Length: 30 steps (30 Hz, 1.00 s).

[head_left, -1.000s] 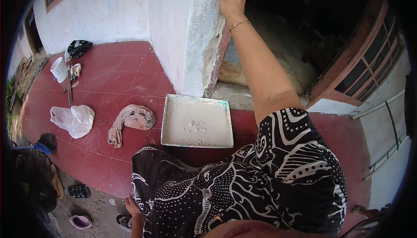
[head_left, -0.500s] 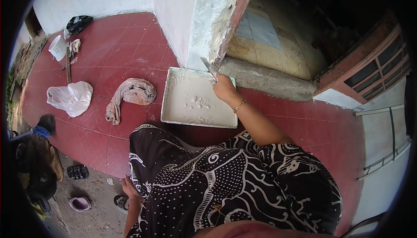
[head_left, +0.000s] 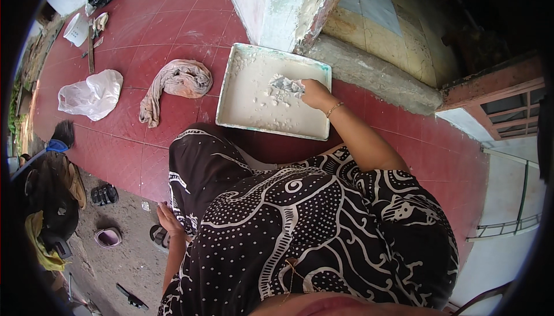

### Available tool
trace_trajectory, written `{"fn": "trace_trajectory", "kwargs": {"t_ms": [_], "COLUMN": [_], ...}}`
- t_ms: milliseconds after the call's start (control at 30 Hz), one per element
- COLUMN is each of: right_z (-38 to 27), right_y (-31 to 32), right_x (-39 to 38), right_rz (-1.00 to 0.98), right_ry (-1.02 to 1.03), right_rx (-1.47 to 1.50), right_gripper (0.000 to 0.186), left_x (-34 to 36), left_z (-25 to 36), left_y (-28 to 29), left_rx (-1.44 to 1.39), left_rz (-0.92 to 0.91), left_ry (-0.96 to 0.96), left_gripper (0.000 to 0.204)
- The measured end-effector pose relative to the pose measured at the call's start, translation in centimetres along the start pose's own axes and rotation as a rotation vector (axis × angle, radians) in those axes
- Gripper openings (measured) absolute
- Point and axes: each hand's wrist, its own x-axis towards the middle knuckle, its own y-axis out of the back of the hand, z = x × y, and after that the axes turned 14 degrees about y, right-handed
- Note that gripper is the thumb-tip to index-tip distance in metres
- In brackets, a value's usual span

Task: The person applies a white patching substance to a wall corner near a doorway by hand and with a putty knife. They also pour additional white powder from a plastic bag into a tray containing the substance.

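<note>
A shallow white rectangular tray (head_left: pixel 271 134) lies on the red tiles in front of me, with a layer of pale wet plaster (head_left: pixel 245 100) and several lumps in it. My right hand (head_left: pixel 315 94) is over its right part, fingers closed round a putty knife (head_left: pixel 287 84). The blade is smeared with plaster and sits at the lumps; the handle is hidden in my hand. Down at my left side, my left hand (head_left: pixel 168 219) rests against my dark patterned trousers with its fingers stretched out, holding nothing.
Beyond the tray stands a wall corner (head_left: pixel 300 27) with a rough edge, beside a raised doorway sill (head_left: pixel 369 71). To the left lie a crumpled cloth (head_left: pixel 183 79), a clear plastic bag (head_left: pixel 92 94) and a white bucket (head_left: pixel 76 30). Sandals (head_left: pixel 104 195) and a broom (head_left: pixel 60 137) are lower left.
My right hand has brought the putty knife from the wall corner down over the plaster in the tray. The whole view has shifted somewhat; my left hand stays by my leg.
</note>
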Motion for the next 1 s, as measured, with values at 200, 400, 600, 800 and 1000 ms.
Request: {"fn": "trace_trajectory", "kwargs": {"t_ms": [200, 400, 600, 800, 1000], "right_z": [-2.6, -0.2, 1.7, -1.0, -0.4], "right_y": [-1.5, -0.6, -2.1, -0.3, 1.0], "right_x": [-0.3, -0.8, -1.5, -2.1, -1.7], "right_rz": [-0.072, 0.103, -0.209, -0.081, 0.067], "right_ry": [0.031, -0.101, 0.001, -0.007, -0.311], "right_rx": [-0.061, -0.070, 0.131, 0.013, -0.349], "right_gripper": [0.027, 0.031, 0.034, 0.033, 0.029], "left_x": [-0.8, -0.3, 0.1, 1.1, 1.5], "left_z": [0.4, 0.5, 0.3, -1.6, -1.4], "left_y": [0.0, -0.5, -0.1, 0.6, 0.8], "left_rx": [-0.055, -0.132, -0.054, -0.055, -0.060], "left_rz": [0.014, 0.032, -0.022, 0.024, -0.145], "left_ry": [0.000, 0.052, 0.013, 0.077, 0.221], "left_gripper": [0.043, 0.045, 0.047, 0.052, 0.057]}}
